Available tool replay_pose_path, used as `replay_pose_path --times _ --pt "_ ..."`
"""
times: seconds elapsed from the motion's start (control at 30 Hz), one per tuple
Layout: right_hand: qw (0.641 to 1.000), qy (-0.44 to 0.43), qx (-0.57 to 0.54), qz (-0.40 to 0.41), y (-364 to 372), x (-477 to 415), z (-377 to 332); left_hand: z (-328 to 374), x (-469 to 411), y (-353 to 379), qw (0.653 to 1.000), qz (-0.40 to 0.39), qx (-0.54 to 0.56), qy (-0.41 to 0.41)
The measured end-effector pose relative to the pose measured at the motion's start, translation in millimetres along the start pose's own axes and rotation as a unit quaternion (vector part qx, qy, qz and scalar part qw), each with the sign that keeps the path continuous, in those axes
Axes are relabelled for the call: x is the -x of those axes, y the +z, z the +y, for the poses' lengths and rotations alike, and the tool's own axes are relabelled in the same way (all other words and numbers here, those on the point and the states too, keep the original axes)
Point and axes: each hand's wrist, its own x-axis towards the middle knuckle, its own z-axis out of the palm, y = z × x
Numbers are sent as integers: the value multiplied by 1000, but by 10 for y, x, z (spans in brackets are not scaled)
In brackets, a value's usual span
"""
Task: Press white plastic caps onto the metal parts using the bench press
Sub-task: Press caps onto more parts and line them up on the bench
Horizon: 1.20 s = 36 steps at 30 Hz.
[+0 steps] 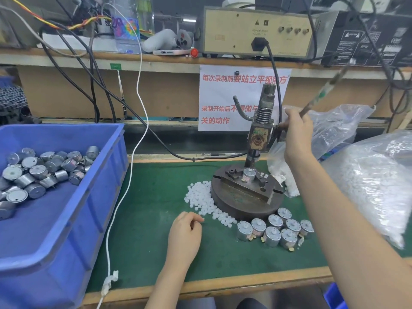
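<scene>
Green-matted bench [145, 219] under a cluttered shelf of power boxes and cables. Bench press [258, 139] stands mid-bench on a round base [240, 204].

- One metal part [249, 176] is seated upright in the fixture, directly under the ram. Looks like a white cap is on its shaft, but it's too small to confirm.
- Right hand [297, 128] is wrapped round the lower end of the lever [323, 90], which is raised, up and to the right.
- Left hand [186, 233] rests on the mat at the edge of the loose white caps [200, 199], fingers curled. Can't tell if it's pinching one.
- Finished-looking parts [276, 230] are grouped just in front of the base. Raw parts are in the blue bin [66, 219] at left, bagged caps [367, 175] at right.

Step in hand, as I read it: the press stroke. To do it well:
- check the cap sits square on the shaft before pulling
- pull the lever smooth and straight, no jerk
- stop at bottom-out, don't overdrive
- leave the left hand clear of the ram and pre-pick the next cap

A tilted cap would go on crooked or split.
</scene>
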Motion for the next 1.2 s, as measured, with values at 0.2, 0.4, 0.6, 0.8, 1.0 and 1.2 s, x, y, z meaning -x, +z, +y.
replay_pose_path --times 0.2,0.4,0.6,0.8,1.0,1.2 --pt "1000 -2 -17 -4 -58 78 -2 18 15 -13 1000 3 3 -4" --pt "1000 -9 -20 4 -52 78 28 14 11 -14 1000 2 5 -1" --pt "1000 -26 -5 0 -79 113 94 -7 0 -11 1000 3 8 -3" --pt "996 -75 38 -13 -84 152 183 -6 11 -17 1000 0 11 -4" --pt "994 -51 99 1 -186 271 407 -6 13 -22 1000 -3 8 -4" --pt "930 25 343 -125 -178 478 881 -23 11 -20 1000 -10 13 -10"
